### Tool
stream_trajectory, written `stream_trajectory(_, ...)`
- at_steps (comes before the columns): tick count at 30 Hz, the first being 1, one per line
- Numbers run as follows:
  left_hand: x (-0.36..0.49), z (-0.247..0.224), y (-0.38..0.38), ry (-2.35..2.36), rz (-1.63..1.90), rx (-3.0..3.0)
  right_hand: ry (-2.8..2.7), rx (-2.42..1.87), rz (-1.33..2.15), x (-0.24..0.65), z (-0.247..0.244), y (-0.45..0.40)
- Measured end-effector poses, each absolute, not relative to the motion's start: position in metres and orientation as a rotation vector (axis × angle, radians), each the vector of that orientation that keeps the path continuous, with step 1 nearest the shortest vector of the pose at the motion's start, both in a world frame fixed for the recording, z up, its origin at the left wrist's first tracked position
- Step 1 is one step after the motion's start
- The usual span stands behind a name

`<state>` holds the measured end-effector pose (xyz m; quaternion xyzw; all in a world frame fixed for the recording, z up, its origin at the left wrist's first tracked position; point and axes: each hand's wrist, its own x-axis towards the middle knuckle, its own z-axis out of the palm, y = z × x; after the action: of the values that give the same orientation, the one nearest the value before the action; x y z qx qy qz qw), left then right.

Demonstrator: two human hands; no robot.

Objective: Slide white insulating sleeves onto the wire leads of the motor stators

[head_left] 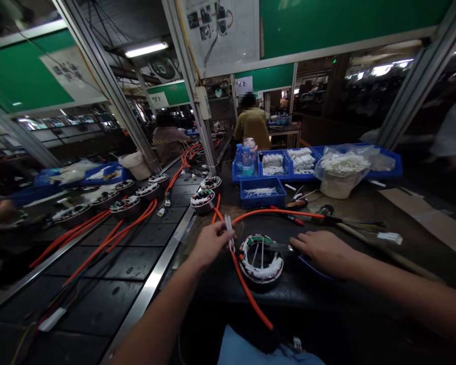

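Observation:
A ring-shaped motor stator with white-wrapped windings lies on the dark bench before me. Two thin white strips cross its open middle. At its left, my left hand pinches a small bundle of thin white strips upright, close to the orange cable that runs past the ring. On the other side, my right hand is closed round a tool with a shiny metal end directed left over the ring's edge. A blue part, perhaps its handle, shows below the fingers; the exact kind is unclear.
A blue tray of thin white sticks stands behind the stator, before blue bins of white pieces. A bagged bucket is at right. Left, a conveyor carries more stators with orange cables. Other people sit further back.

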<state>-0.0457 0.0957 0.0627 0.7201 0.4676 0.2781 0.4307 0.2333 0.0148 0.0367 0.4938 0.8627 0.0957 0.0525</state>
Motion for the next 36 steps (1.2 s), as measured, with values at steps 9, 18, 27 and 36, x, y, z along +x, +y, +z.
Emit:
stream_trajectory(9, -0.012, 0.075, 0.080, 0.729, 0.190, 1.762, 2.689, 1.410, 0.154, 0.214, 0.054, -0.010)
stream_trajectory(18, -0.016, 0.066, 0.082, 0.904, 0.345, 1.653, 2.641, 1.303, 0.173, 0.214, 0.053, -0.003)
stream_trajectory(27, -0.029, 0.063, 0.074, 0.886, 0.364, 1.605, 2.656, 1.348, 0.241, 0.203, 0.058, -0.001)
stream_trajectory(36, -0.041, 0.063, 0.067, 0.976, 0.510, 1.525, 2.654, 1.347, 0.234, 0.208, 0.044, 0.001)
